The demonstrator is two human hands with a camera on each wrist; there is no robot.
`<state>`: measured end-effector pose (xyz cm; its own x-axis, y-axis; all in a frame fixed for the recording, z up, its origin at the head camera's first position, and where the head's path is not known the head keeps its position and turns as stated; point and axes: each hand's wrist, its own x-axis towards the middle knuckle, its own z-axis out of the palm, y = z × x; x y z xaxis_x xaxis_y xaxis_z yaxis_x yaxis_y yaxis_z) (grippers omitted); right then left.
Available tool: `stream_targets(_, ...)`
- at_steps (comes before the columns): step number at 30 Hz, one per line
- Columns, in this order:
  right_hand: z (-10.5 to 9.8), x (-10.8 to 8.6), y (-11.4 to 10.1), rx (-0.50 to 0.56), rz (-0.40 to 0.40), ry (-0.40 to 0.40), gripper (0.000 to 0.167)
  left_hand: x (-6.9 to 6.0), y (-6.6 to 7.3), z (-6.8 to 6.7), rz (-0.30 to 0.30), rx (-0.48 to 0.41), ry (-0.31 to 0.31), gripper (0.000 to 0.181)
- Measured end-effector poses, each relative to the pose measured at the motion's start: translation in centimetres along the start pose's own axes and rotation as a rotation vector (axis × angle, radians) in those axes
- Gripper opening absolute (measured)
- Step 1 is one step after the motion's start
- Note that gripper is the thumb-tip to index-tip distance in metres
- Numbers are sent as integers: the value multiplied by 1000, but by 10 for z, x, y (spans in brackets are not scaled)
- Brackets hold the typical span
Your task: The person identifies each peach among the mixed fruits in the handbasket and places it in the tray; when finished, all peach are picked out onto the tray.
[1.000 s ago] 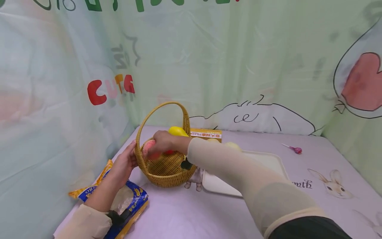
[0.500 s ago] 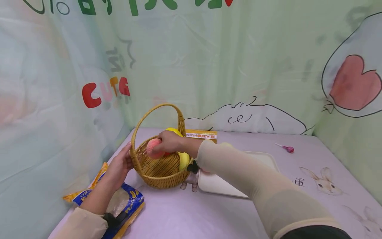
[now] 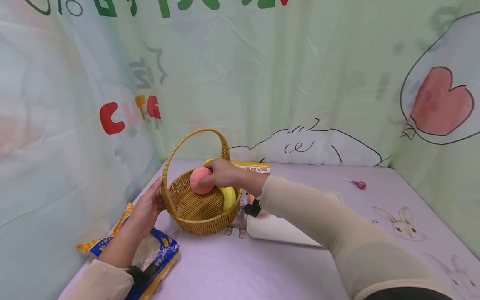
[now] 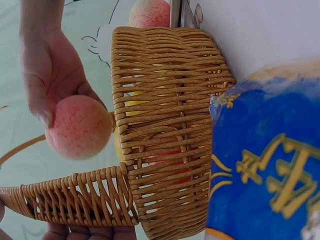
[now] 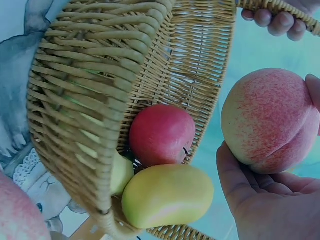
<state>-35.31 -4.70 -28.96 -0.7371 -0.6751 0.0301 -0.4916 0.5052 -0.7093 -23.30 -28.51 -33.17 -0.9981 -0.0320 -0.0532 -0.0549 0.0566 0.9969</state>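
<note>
My right hand (image 3: 223, 173) holds a pink peach (image 3: 201, 180) between thumb and fingers, above the wicker basket (image 3: 204, 228). The right wrist view shows the peach just off the basket's rim. My left hand (image 3: 147, 206) grips the basket's handle (image 4: 70, 200) low on its left side, with fingers (image 5: 275, 21) curled round it. Inside the basket lie a red apple (image 5: 162, 134), a yellow mango-like fruit (image 5: 167, 196) and a banana (image 3: 229, 198). The right forearm hides part of the table beyond.
A blue and yellow bag (image 3: 163, 254) lies beneath my left forearm. Right of the basket sits a white tray (image 3: 277, 231), with another peach (image 4: 150, 13) near it. A pasta box (image 3: 255, 167) stands behind, and a lollipop (image 3: 360, 184) lies at the far right.
My right hand has lifted the peach up from the basket's left inner side and moved it rightward. The left hand stays on the handle. The head view has shifted slightly.
</note>
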Motion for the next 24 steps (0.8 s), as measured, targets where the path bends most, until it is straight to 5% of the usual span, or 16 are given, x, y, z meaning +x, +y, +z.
stream_targets(14,-22,-29,19,169,28,65,33,-1,-1,-1,3,3,-21,56)
stream_targets(24,-35,-51,33,153,62,133,37,-3,1,-1,2,-1,-22,55)
